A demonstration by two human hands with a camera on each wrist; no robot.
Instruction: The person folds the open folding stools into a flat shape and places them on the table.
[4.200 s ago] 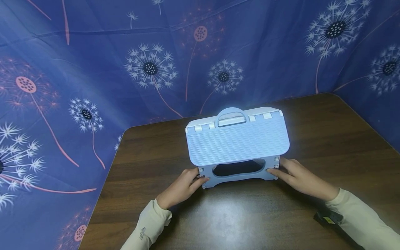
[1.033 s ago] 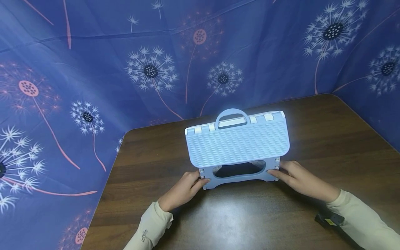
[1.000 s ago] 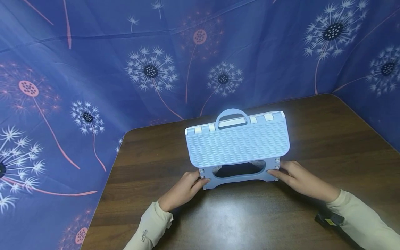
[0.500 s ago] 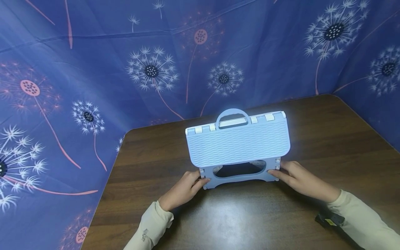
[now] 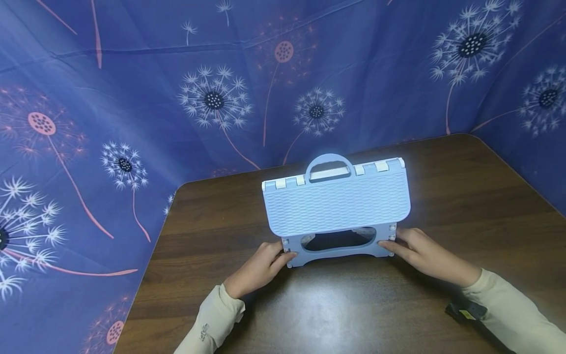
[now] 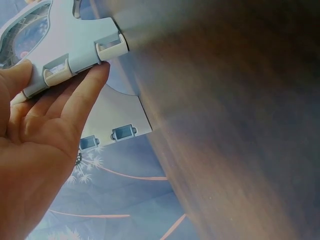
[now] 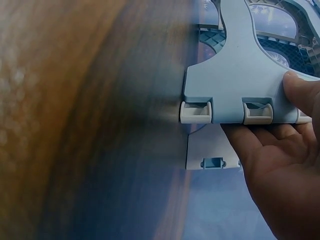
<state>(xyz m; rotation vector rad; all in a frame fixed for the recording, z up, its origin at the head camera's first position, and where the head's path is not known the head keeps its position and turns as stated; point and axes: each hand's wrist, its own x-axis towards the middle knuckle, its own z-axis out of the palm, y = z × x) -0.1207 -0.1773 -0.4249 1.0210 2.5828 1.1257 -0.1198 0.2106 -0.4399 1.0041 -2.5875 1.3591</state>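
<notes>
With both hands, left hand (image 5: 258,268) & right hand (image 5: 422,253), only pinching the leg panel of the folding stool (image 5: 336,201) mid-table (image 5: 464,196), thumbs & fingers lightly curled, a slip could snap it shut on fingertips.

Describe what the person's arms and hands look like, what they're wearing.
Both hands are bare, with no gloves or rings in view: the left hand and the right hand. Each arm wears a long cream sleeve ending in a snug cuff at the wrist; the left sleeve carries a small dark marking near the cuff, and the right sleeve looks plain.
</notes>
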